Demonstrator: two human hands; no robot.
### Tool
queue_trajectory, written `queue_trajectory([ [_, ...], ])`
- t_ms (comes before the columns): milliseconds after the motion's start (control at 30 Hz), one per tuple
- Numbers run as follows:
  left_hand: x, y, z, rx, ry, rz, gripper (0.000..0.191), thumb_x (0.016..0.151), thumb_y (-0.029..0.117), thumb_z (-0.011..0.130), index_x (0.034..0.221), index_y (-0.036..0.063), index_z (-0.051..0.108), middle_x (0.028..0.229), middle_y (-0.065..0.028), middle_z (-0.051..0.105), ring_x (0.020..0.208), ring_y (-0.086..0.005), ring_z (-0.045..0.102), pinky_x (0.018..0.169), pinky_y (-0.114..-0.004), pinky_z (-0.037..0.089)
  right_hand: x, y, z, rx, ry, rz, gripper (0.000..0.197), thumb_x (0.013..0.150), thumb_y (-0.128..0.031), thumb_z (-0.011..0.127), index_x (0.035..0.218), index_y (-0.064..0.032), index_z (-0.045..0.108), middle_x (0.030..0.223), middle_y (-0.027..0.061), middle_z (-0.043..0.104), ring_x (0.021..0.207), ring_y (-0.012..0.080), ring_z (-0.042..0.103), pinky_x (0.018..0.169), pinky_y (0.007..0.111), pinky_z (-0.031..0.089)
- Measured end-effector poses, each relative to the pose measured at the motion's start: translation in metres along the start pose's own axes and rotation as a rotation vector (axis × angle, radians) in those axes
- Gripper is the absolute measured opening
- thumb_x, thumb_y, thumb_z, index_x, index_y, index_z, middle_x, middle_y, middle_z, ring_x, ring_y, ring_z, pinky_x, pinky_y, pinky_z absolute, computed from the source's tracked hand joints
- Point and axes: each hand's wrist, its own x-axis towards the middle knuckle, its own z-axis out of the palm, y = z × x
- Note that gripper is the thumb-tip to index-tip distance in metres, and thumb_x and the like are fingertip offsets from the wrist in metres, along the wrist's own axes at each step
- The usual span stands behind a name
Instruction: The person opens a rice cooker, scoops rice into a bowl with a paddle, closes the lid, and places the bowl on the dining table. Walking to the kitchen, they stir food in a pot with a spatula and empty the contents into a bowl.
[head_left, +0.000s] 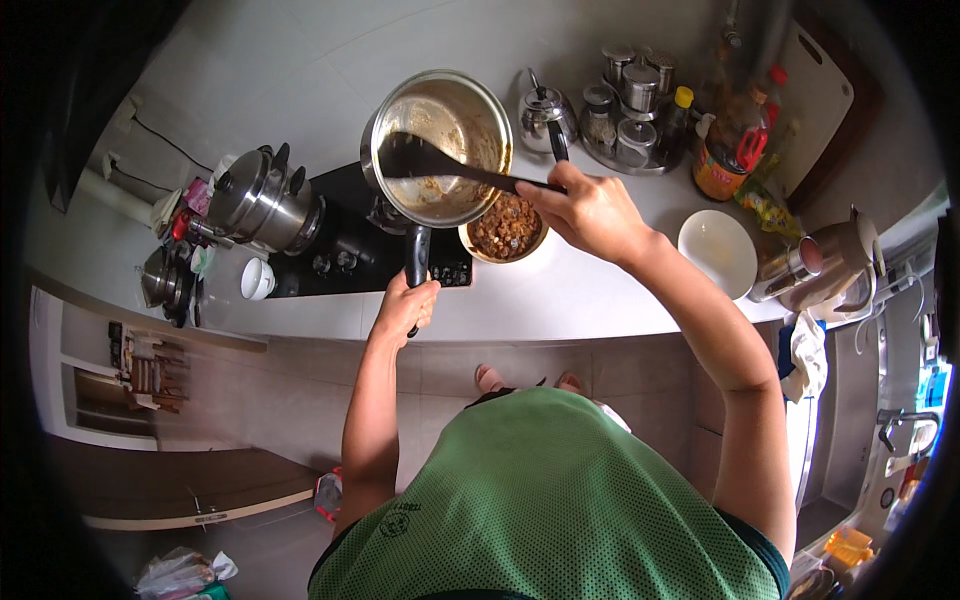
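My left hand (406, 307) grips the black handle of a stainless steel saucepan (457, 191), tilted so its inside faces me. Brown residue coats its floor and wall. In my right hand (592, 214) is a dark spatula (480, 174), its broad head inside the pan. Just below the pan's lower right rim, a bowl (501, 260) on the counter holds brown chopped food (506, 226). The pan hides part of that bowl. Whether the pan touches it I cannot tell.
The black gas hob (337, 225) lies left of the bowl, bearing a steel steamer pot (259, 199). A small kettle (546, 116), a rack of condiment jars (634, 131) and sauce bottles (727, 154) line the wall. A white bowl (716, 251) and a large jug (832, 259) stand right.
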Motion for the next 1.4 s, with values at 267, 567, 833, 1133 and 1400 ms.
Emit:
queue_trajectory([
  [267,0.002,-0.011,-0.004,0.054,0.008,-0.003,0.018,0.082,0.004,0.053,0.085,0.0116,0.037,0.055,0.0063,0.035,0.039,-0.0005,0.028,0.032,-0.019,0.022,0.006,0.038,-0.029,-0.289,-0.249,-0.338,0.031,0.077,-0.014,0.054,0.107,-0.0202,0.060,0.083,0.0055,0.050,0.069,0.0155,0.058,0.046,0.029,0.049],
  [567,0.004,-0.012,0.003,0.070,0.021,0.045,0.017,0.082,0.005,0.053,0.086,0.0120,0.038,0.054,0.0063,0.035,0.039,-0.0005,0.029,0.032,-0.019,0.022,0.007,0.037,-0.036,-0.119,-0.140,-0.065,0.028,0.074,-0.008,0.062,0.101,-0.0172,0.064,0.078,0.0049,0.052,0.063,0.0185,0.056,0.054,0.029,0.050],
  [833,0.003,-0.012,0.013,0.058,0.065,0.062,0.017,0.082,0.005,0.053,0.080,0.0121,0.038,0.053,0.0058,0.035,0.038,-0.0013,0.029,0.032,-0.019,0.022,-0.030,0.028,0.030,0.673,-0.074,0.603,0.028,0.082,-0.018,0.057,0.107,-0.0068,0.061,0.092,0.0130,0.065,0.078,0.0173,0.061,0.072,0.031,0.046],
  [1133,0.010,-0.019,0.013,0.062,0.102,0.094,0.016,0.081,0.006,0.054,0.081,0.0112,0.039,0.051,0.0060,0.037,0.037,-0.0021,0.032,0.032,-0.020,0.025,-0.019,0.012,0.026,0.714,-0.068,0.784,0.027,0.083,-0.019,0.055,0.107,-0.0066,0.062,0.083,0.0117,0.065,0.074,0.0146,0.058,0.070,0.029,0.045],
  [1400,0.009,-0.019,0.017,0.155,0.181,0.173,0.015,0.078,0.007,0.055,0.083,0.0091,0.042,0.052,0.0048,0.040,0.039,-0.0041,0.037,0.034,-0.022,0.029,-0.042,-0.010,0.031,1.079,-0.261,1.131,0.028,0.085,-0.017,0.053,0.106,-0.0006,0.061,0.073,0.0031,0.061,0.060,0.0103,0.052,0.057,0.025,0.043],
])
